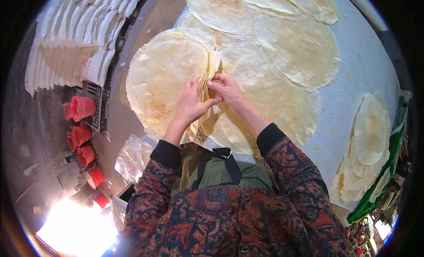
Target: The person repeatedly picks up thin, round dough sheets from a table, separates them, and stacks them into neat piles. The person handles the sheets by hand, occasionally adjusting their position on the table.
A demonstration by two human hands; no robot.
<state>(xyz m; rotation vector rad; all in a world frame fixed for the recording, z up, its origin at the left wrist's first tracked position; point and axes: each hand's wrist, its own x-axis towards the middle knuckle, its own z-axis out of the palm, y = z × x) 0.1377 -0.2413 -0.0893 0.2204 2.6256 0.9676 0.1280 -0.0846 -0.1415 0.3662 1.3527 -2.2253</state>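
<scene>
A folded stack of large thin round flatbreads (165,68) lies before me, its layered edges raised near the middle. My left hand (192,103) rests on the right part of this stack, fingers along the layers and thumb pointing right. Just to its right, my right hand (227,91) has thumb and index finger bent together at the layer edges; whether a sheet is pinched between them cannot be told. More broad flatbreads (278,108) spread out flat under and beyond my right forearm.
The table has a pale patterned cover (357,64). Smaller flatbreads (371,134) lie at its right edge beside green fabric (377,194). On the left are stacked white sacks (66,58), several red buckets (82,108) and a clear plastic bag (134,154).
</scene>
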